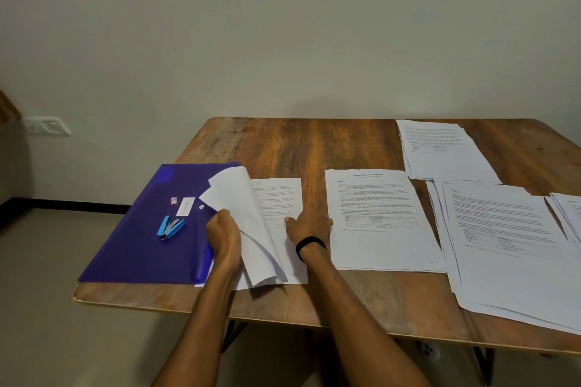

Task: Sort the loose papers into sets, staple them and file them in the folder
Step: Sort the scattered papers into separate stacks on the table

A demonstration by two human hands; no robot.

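Against a pale wall (283, 25), paper stacks (382, 242) are spread on the wooden worktop (314, 141). Beside the purple folder (132, 248) bearing a blue stapler (170, 227), upper sheets (242, 198) are gripped by the left hand (223, 234); the page beneath (279, 195) is pressed flat by the right hand (309, 226).

One wooden tabletop (283, 141) carries one purple folder (132, 248). On the folder are one blue stapler (170, 227) and one small box (174, 200). Right of the folder lie five piles of printed paper: the nearest pile (279, 198) touching it, then a second pile (377, 198), third pile (440, 148), fourth pile (509, 245) and fifth pile (569, 214). Two hands are at the nearest pile: one left hand (224, 231), one right hand (309, 226).
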